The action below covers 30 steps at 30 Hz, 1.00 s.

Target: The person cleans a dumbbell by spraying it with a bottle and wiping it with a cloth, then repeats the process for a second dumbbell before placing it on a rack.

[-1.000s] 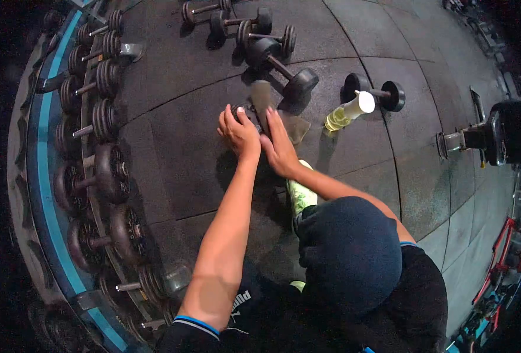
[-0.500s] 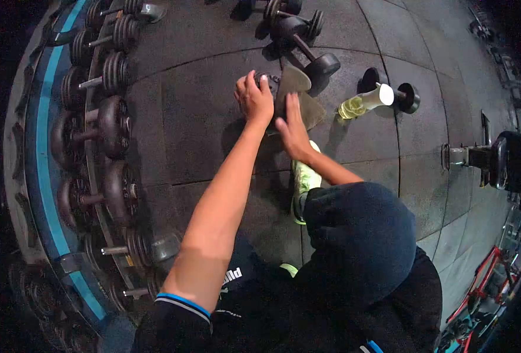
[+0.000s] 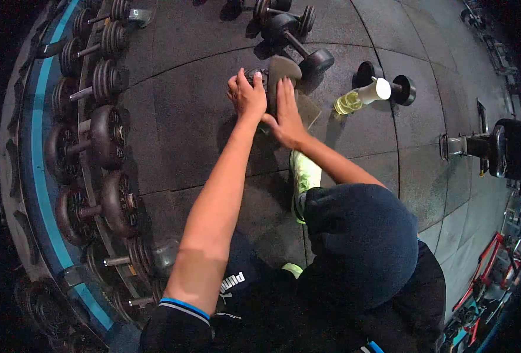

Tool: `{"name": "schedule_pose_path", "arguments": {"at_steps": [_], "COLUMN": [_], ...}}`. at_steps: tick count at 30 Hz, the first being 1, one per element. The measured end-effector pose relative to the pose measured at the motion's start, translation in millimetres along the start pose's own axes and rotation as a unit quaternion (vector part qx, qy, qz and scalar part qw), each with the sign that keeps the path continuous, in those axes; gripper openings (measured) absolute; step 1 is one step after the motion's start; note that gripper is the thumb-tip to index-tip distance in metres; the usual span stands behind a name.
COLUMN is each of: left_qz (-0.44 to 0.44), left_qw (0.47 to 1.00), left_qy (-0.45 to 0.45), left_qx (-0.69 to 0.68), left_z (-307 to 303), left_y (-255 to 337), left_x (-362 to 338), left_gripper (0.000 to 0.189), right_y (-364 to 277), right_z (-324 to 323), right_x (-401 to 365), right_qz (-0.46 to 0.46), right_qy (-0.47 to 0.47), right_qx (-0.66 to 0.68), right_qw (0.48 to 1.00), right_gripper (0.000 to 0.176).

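Note:
My left hand (image 3: 250, 97) is closed around a black dumbbell (image 3: 259, 75), of which only a dark ribbed end shows near the fingertips. Beside it my right hand (image 3: 288, 115) lies with its fingers stretched flat against a greyish-brown cloth (image 3: 284, 67). That cloth covers the near side of the dumbbell, and a loose flap hangs out to the right. Most of the dumbbell is hidden by the hands and cloth. To the right stands a spray bottle (image 3: 349, 102) of yellowish liquid with a white top.
Several dumbbells fill the rack (image 3: 110, 138) along the left. A round-headed dumbbell (image 3: 318, 60) lies just beyond the cloth, another dumbbell (image 3: 404, 90) behind the bottle. My yellow-green shoe (image 3: 305, 176) is below my right hand. A bench (image 3: 502, 147) stands at the right.
Both hands and the cloth sit slightly farther left and higher in view. My right hand has shifted along the cloth, while my left hand keeps its grip.

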<state>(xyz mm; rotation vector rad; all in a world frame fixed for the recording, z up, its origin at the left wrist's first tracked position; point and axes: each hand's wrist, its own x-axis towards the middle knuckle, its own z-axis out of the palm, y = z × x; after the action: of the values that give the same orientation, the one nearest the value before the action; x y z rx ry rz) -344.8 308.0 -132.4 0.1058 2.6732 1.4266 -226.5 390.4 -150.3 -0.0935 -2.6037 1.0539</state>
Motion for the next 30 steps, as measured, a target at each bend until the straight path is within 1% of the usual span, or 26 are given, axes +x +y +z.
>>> {"name": "schedule_pose_path", "arguments": {"at_steps": [2,3,6,7,8,10,11,14,16,17,20,21,22,24,25,26,28,29,30], "left_qz": [-0.084,-0.122,-0.081,-0.09,-0.099,-0.073,-0.074,-0.064,-0.05,-0.033,-0.039,-0.034,-0.034,-0.036,-0.036,-0.035,-0.049,-0.055,-0.064], "left_qw": [0.994,0.978,0.94,0.865,0.898,0.948,0.951,0.958,0.962,0.955,0.955,0.961,0.96,0.959,0.971,0.97,0.962,0.955,0.947], "left_qy": [-0.037,-0.083,-0.104,-0.147,-0.103,-0.07,-0.074,-0.075,-0.065,-0.063,-0.078,-0.081,-0.083,-0.088,-0.092,-0.102,-0.12,-0.125,-0.132], "left_qx": [-0.062,-0.144,-0.315,-0.472,-0.417,-0.303,-0.293,-0.27,-0.262,-0.287,-0.283,-0.261,-0.264,-0.269,-0.219,-0.22,-0.24,-0.263,-0.285], "left_z": [1.4,-6.8,7.2,-4.7,-9.0,-2.2,-2.2,-3.7,-2.4,-1.0,-7.1,-6.1,-6.2,-6.2,-11.2,-14.2,-22.1,-23.2,-23.0], "left_y": [3.6,10.9,-18.2,4.8,26.0,26.2,24.5,14.8,-2.4,-11.4,1.2,-0.9,-1.2,-0.6,1.3,1.0,1.3,-4.0,-14.9], "left_x": [8.9,7.9,6.7,-11.4,-25.4,-34.1,-38.5,-44.4,-42.9,-40.9,-41.9,-41.3,-42.1,-45.0,-47.8,-49.4,-50.7,-50.2,-50.5], "left_gripper": [0.067,0.077,0.079,0.081,0.08,0.078,0.077,0.074,0.072,0.072,0.071,0.07,0.07,0.07,0.071,0.071,0.076,0.079,0.082], "right_y": [-0.8,5.5,28.4,30.3,30.2,20.8,12.8,-9.4,-19.0,-21.5,-4.2,2.8,10.5,14.0,13.0,18.2,26.2,47.1,65.0], "right_z": [-20.9,-20.7,-24.6,-27.2,-27.1,-21.5,-19.4,-12.2,-15.1,-15.4,-8.4,-7.2,-16.5,-37.1,-53.3,-72.8,-94.2,-103.4,-120.5], "right_x": [33.0,39.1,60.4,62.5,59.5,38.1,23.8,-18.9,-40.5,-42.1,-40.3,-37.6,-32.2,-30.3,-40.3,-54.2,-88.3,-121.0,-153.8], "right_qz": [-0.016,-0.027,0.043,0.049,0.058,0.078,0.068,0.051,0.015,0.007,0.006,-0.002,-0.023,-0.036,0.003,0.037,0.092,0.168,0.224], "right_qy": [0.02,0.037,0.029,0.04,0.053,0.083,0.09,0.056,-0.023,-0.007,0.047,0.107,0.112,0.095,0.086,0.072,0.175,0.212,0.221], "right_qx": [0.017,0.014,0.11,0.111,0.094,0.063,0.048,0.033,0.014,0.005,-0.051,-0.014,-0.035,-0.004,0.04,0.078,0.122,0.086,0.002], "right_qw": [1.0,0.999,0.993,0.992,0.992,0.991,0.992,0.997,1.0,1.0,0.998,0.994,0.993,0.995,0.995,0.994,0.973,0.959,0.949], "right_gripper": [0.103,0.094,0.085,0.079,0.079,0.079,0.08,0.08,0.079,0.075,0.07,0.07,0.064,0.059,0.055,0.05,0.047,0.044,0.046]}}
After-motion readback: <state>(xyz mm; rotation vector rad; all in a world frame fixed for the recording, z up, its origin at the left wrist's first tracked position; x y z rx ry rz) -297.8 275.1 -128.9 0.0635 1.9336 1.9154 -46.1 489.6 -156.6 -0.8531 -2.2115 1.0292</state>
